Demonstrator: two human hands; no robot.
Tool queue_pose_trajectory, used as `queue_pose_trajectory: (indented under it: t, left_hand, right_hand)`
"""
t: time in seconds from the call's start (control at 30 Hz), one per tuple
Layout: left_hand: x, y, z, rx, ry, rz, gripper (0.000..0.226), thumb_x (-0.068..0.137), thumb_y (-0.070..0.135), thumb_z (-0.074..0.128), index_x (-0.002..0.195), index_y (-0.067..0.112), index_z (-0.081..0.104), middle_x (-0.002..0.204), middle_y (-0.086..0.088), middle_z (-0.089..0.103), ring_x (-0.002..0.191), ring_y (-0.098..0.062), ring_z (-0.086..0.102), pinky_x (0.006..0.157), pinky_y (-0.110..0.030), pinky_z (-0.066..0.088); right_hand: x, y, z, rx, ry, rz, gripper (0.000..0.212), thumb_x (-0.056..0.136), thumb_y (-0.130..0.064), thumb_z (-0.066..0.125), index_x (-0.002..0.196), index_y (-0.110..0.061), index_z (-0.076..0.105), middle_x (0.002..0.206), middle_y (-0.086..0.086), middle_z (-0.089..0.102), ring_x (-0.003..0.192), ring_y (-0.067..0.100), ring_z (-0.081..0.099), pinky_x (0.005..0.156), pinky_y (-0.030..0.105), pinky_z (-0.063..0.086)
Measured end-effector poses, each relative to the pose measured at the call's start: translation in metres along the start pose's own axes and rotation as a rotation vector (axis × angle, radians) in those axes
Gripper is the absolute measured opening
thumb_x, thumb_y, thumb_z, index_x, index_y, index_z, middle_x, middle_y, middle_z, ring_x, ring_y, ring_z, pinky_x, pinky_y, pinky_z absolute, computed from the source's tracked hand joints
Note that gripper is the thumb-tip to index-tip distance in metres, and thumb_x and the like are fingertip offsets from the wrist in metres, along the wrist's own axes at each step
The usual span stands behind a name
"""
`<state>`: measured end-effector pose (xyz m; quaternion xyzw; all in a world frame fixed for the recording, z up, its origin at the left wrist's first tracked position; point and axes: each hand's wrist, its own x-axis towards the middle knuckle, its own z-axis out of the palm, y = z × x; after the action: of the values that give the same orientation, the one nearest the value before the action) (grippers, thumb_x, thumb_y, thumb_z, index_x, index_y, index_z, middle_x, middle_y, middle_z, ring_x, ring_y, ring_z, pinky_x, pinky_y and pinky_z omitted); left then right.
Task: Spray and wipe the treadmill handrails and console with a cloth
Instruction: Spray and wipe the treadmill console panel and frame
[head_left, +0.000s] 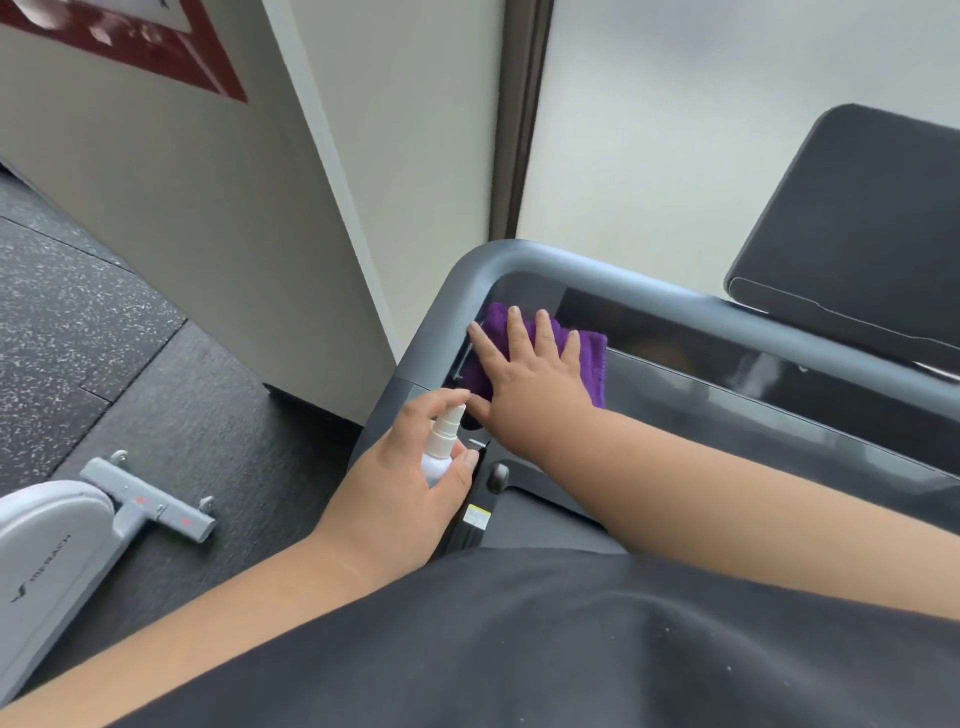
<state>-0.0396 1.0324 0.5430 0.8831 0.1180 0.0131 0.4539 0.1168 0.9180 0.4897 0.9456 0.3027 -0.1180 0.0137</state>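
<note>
A purple cloth (589, 358) lies flat on the glossy black console panel (727, 395) at its left end, just inside the curved grey handrail (467, 270). My right hand (524, 371) presses on the cloth with fingers spread. My left hand (400, 483) holds a small white spray bottle (441, 447) upright just below the cloth, nozzle toward the console's left corner. The treadmill's dark screen (862, 218) stands tilted at the upper right.
A white wall corner (291, 218) and a frosted window (675, 130) stand close behind the treadmill. To the left, on speckled black rubber flooring (78, 322), lies the grey base of another exercise machine (47, 551). My black shirt fills the bottom of the view.
</note>
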Motion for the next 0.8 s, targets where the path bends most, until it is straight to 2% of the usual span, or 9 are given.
queue_pose_trajectory:
  t: [0.07,0.17,0.27,0.43,0.57,0.7,0.8]
  left_hand:
    - [0.001,-0.001,0.003,0.034,-0.019,0.009,0.055,0.089,0.031,0.06,0.114,0.07,0.031,0.093,0.018,0.061,0.085,-0.007,0.06,0.072,-0.013,0.043]
    - [0.006,0.002,0.011,0.098,-0.082,0.035,0.052,0.088,0.034,0.059,0.117,0.067,0.031,0.093,0.018,0.061,0.086,-0.007,0.059,0.076,-0.023,0.046]
    - [0.013,0.014,0.022,0.139,-0.12,0.107,0.053,0.088,0.032,0.059,0.124,0.059,0.031,0.096,0.02,0.059,0.086,-0.009,0.058,0.076,-0.027,0.047]
    - [0.027,0.033,0.048,0.158,-0.192,0.181,0.054,0.089,0.032,0.06,0.125,0.057,0.029,0.098,0.021,0.058,0.084,-0.01,0.058,0.075,-0.029,0.048]
    - [0.039,0.05,0.075,0.159,-0.248,0.218,0.051,0.089,0.034,0.057,0.126,0.056,0.029,0.097,0.021,0.058,0.086,-0.005,0.057,0.076,-0.023,0.045]
    - [0.042,0.072,0.105,0.18,-0.302,0.243,0.052,0.09,0.034,0.058,0.123,0.06,0.027,0.102,0.026,0.057,0.089,0.008,0.055,0.073,-0.004,0.037]
    - [0.041,0.092,0.13,0.182,-0.349,0.272,0.054,0.09,0.033,0.06,0.123,0.06,0.028,0.099,0.027,0.057,0.086,0.004,0.057,0.076,-0.008,0.039]
  right_hand:
    - [-0.001,0.004,0.003,-0.034,0.013,-0.019,0.087,0.089,-0.077,0.027,0.157,-0.03,-0.002,0.166,0.008,-0.004,0.15,0.038,-0.006,0.116,0.065,0.006]
    - [-0.01,0.016,0.005,-0.016,0.031,-0.024,0.087,0.09,-0.073,0.032,0.158,-0.026,0.002,0.166,0.004,-0.001,0.151,0.034,-0.001,0.117,0.063,0.01]
    - [-0.026,0.037,0.008,0.007,0.035,-0.004,0.084,0.091,-0.073,0.031,0.157,-0.028,0.004,0.166,0.002,0.0,0.151,0.032,-0.001,0.117,0.062,0.009]
    - [-0.053,0.071,0.013,0.098,0.034,0.07,0.084,0.087,-0.077,0.031,0.157,-0.036,0.007,0.166,-0.005,-0.001,0.152,0.028,-0.004,0.114,0.067,0.009]
    - [-0.073,0.098,0.017,0.114,0.021,0.116,0.085,0.085,-0.08,0.028,0.156,-0.039,0.005,0.166,-0.007,-0.003,0.152,0.028,-0.006,0.113,0.07,0.009]
    - [-0.098,0.129,0.018,0.145,-0.004,0.154,0.083,0.086,-0.079,0.026,0.155,-0.04,0.002,0.166,-0.007,-0.006,0.151,0.029,-0.01,0.112,0.072,0.007]
    - [-0.119,0.156,0.02,0.176,-0.005,0.189,0.082,0.086,-0.079,0.027,0.155,-0.04,0.003,0.166,-0.008,-0.006,0.151,0.028,-0.01,0.112,0.072,0.006]
